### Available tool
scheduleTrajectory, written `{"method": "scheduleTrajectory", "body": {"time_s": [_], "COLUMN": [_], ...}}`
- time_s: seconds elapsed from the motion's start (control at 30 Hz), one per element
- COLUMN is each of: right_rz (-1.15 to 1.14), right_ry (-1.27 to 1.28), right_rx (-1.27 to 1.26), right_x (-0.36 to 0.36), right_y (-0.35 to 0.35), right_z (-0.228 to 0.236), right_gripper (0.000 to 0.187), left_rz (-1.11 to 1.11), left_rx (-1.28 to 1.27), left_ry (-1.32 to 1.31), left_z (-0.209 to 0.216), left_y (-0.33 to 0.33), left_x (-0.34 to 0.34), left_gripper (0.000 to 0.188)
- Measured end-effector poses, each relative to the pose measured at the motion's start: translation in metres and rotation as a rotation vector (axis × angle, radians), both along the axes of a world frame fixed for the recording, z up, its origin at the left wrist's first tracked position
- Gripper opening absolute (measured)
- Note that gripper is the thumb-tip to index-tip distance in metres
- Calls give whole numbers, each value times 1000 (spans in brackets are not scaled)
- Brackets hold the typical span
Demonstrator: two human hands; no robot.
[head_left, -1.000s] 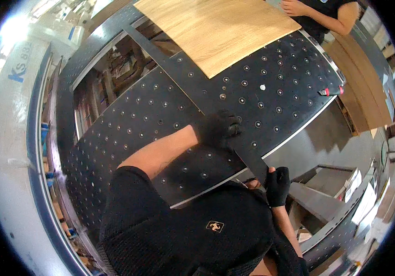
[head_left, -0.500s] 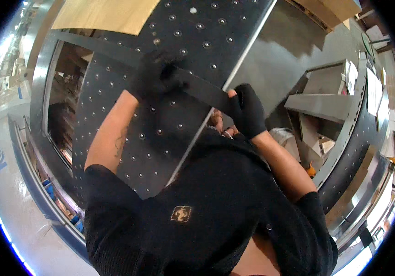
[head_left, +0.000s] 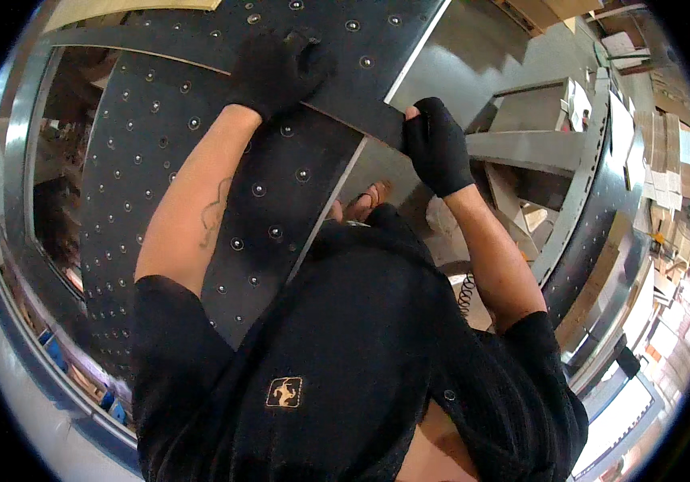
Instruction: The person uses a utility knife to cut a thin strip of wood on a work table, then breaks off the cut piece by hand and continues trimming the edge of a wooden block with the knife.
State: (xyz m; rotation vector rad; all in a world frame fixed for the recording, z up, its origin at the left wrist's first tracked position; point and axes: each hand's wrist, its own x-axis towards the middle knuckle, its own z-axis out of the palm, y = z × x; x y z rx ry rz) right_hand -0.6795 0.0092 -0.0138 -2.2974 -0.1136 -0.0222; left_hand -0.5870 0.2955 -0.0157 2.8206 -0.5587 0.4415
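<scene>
A long, flat dark strip (head_left: 365,116) with a thin pale edge lies slantwise across the black ball-studded table (head_left: 192,185). Its near right end sticks out past the table's edge, where my right hand (head_left: 439,146), in a black glove with a bare thumb tip, is closed around it. Over the middle of the strip is my left hand (head_left: 276,76), also black-gloved. Its fingers are curled, and whatever is inside them is lost in the dark glove.
Yellowish board (head_left: 132,6) lies at the far left of the table. A frame with a rectangular opening (head_left: 68,153) borders the left side. Grey metal panels (head_left: 529,149) and another studded black surface (head_left: 594,233) stand on the right. Cardboard (head_left: 537,12) is at the back right.
My view has shifted, so the table and strip sit higher in the picture. My left hand has moved slightly farther away over the strip; my right hand keeps hold of its end.
</scene>
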Motion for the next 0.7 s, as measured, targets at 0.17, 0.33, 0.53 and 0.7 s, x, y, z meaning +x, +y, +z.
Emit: {"method": "scheduleTrajectory", "body": {"time_s": [0.17, 0.33, 0.53, 0.7], "right_rz": [-37, 15, 169, 295], "right_ry": [89, 60, -691, -615], "right_rx": [-33, -33, -270, -74], "right_x": [-7, -6, 40, 41], "right_y": [-3, -8, -15, -34], "right_z": [2, -4, 86, 113], "right_gripper": [26, 28, 28, 33], "left_rz": [23, 208, 255, 214], "left_rx": [-75, -27, -63, 37], "left_ry": [100, 237, 143, 102], "left_z": [-3, 3, -2, 0], "left_y": [-8, -26, -15, -18], "left_x": [-7, 5, 9, 9], "left_gripper": [51, 58, 57, 54]}}
